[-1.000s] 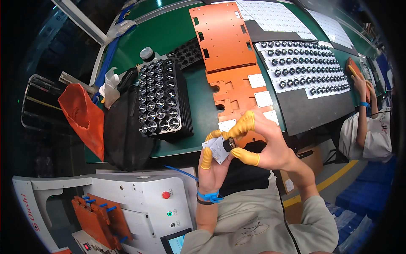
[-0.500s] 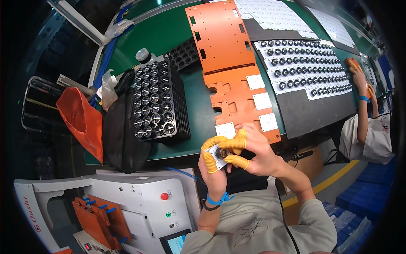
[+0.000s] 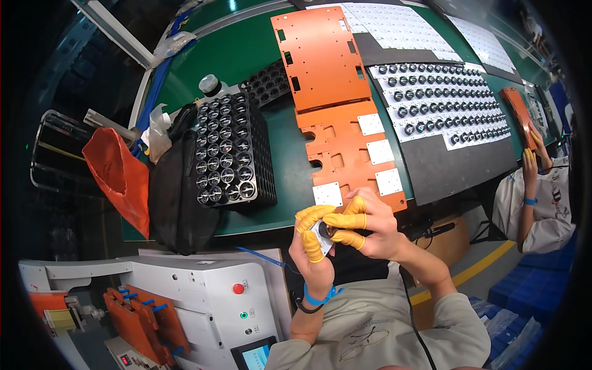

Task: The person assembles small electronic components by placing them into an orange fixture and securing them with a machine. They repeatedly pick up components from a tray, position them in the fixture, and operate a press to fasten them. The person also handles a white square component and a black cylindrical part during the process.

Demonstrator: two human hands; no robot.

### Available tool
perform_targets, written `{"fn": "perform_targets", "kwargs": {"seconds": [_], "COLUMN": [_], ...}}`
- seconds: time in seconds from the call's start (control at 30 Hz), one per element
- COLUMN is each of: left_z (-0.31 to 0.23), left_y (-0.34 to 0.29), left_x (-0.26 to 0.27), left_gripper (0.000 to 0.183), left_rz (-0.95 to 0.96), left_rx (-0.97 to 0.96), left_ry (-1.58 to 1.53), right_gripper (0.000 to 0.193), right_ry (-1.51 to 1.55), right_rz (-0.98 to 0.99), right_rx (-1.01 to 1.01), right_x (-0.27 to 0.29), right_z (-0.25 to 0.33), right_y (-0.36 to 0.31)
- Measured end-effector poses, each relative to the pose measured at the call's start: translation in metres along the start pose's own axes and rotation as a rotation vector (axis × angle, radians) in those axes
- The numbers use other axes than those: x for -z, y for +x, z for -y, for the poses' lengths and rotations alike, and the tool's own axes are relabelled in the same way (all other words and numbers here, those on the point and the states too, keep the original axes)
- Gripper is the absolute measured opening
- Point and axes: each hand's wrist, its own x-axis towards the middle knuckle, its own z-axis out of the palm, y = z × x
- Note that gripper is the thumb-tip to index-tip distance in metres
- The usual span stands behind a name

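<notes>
Board [image 3: 325, 245], small and white, is held tilted just off the near edge of the orange fixture [image 3: 351, 159], by that fixture's near left corner. The left hand [image 3: 314, 265] pinches it between yellow-covered thumb and fingers. The right hand [image 3: 381, 233], in this view the nearer of the 2 to the fixture, has its covered thumb and fingers closed on a dark round part [image 3: 327, 230]. That part sits at the board's face, on the side toward the right hand; its axis seems to run from the board toward the right fingertips. Fingers hide the seam, so whether the 2 pieces touch cannot be told. On the fixture lie 4 white plates [image 3: 380, 152]; left of it stands a black tray [image 3: 264, 166].
</notes>
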Motion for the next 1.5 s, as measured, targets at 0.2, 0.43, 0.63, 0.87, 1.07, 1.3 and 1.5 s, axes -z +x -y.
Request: {"fn": "perform_targets", "kwargs": {"seconds": [0.2, 0.43, 0.63, 0.87, 1.07, 1.3, 1.5], "left_z": [0.009, -0.001, -0.002, 0.005, 0.000, -0.014, -0.015], "left_y": [0.001, -0.004, -0.006, -0.004, 0.010, 0.033, 0.073], "left_x": [0.006, -0.004, -0.003, -0.010, -0.009, -0.004, -0.019], "left_gripper": [0.056, 0.058, 0.059, 0.053, 0.039, 0.022, 0.017], "left_rz": [0.066, 0.070, 0.124, 0.076, 0.230, 0.270, -0.100], "left_rx": [0.112, 0.138, 0.194, 0.096, 0.067, -0.045, -0.108], "left_ry": [-0.163, -0.252, -0.248, -0.209, -0.188, 0.199, 0.774], "right_gripper": [0.055, 0.058, 0.048, 0.054, 0.048, 0.041, 0.048], "right_ry": [-0.207, -0.469, -0.450, -0.489, -0.190, 0.007, -0.064], "right_rz": [0.066, -0.066, -0.204, -0.292, -0.137, -0.029, -0.108], "right_rx": [0.022, 0.184, 0.139, 0.133, -0.011, -0.132, -0.155], "right_x": [0.011, 0.007, 0.000, 0.008, 0.029, 0.044, 0.056], "right_z": [0.016, 0.009, 0.013, 0.004, 0.005, 0.004, 0.001], "right_y": [-0.001, -0.013, -0.011, -0.010, -0.009, -0.012, -0.023]}}
